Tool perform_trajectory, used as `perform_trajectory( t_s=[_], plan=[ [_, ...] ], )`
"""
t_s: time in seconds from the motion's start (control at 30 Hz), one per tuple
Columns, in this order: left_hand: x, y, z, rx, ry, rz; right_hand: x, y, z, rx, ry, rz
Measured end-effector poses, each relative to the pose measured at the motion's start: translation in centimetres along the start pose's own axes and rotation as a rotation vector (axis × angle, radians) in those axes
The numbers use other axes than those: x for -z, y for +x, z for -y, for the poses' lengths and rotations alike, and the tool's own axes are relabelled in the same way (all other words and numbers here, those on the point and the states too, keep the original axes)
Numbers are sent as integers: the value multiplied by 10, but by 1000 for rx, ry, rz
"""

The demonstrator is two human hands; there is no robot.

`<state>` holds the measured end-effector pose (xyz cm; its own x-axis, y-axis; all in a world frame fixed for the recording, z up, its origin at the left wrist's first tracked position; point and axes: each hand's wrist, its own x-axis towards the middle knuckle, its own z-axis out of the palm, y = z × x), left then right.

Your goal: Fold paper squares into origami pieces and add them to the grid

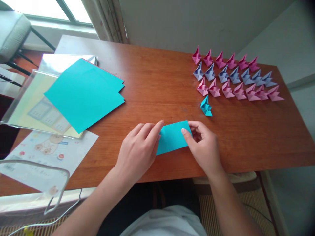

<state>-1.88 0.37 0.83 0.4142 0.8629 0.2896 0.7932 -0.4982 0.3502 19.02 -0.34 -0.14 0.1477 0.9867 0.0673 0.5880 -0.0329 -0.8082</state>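
Note:
A turquoise sheet of paper [173, 137], folded to a rectangle, lies at the near edge of the table between my hands. My left hand [141, 147] is closed over its left end, fingers together and covering that end. At the right end, my right hand [200, 141] pinches the paper, thumb on top and fingers curled beneath. Just beyond my right hand stands a small turquoise folded paper figure [206, 107].
Rows of folded paper figures, dark pink [220, 60], lavender [223, 74] and light pink [227, 90], stand at the back right of the wooden table [157, 88]. Turquoise sheets [86, 95] lie at left over clear packets [24, 101]; a printed sheet [49, 150] lies nearer.

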Motion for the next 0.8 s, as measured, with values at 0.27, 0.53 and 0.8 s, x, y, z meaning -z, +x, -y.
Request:
perform_trajectory(
  t_s=[0.27,0.53,0.8],
  plan=[
    [3,-3,2,-180,289,226,-3,4,-2,98,-201,-27],
    [9,2,4,-295,398,299,-3,5,-3,146,-253,-9],
    [18,9,9,-350,441,363,-2,5,-5,165,-270,13]
  ],
)
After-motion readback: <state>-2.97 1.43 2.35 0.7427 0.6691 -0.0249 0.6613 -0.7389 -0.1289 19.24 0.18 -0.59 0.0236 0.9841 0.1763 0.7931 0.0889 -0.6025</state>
